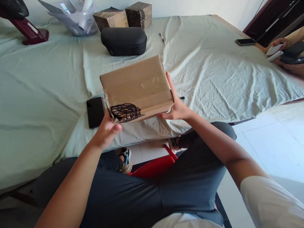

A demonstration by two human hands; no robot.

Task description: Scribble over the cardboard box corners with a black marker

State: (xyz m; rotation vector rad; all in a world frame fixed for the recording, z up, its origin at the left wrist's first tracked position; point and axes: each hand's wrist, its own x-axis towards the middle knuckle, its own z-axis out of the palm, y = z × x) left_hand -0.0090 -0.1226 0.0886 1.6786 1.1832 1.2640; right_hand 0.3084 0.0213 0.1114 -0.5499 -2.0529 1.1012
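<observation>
Between my two hands a brown cardboard box [137, 85] is held up over the near part of the cloth-covered table, tilted, with black scribble on its lower left corner. My left hand [106, 129] grips that corner, its thumb at the near side and its other fingers hidden by the box. On the right end, my right hand [175, 103] holds the box with fingers along the side and thumb at the near lower edge. A black phone [95, 112] lies left of the box. Part of a black pen [182, 98] shows behind my right hand.
A black case [123, 41] stands beyond the box, with two cartons [139, 15] behind it. A plastic basket [82, 23] and a dark red stand [34, 33] are back left. Another pen [161, 37] and phone [245, 41] lie farther right, near another person's hands [280, 44] holding objects.
</observation>
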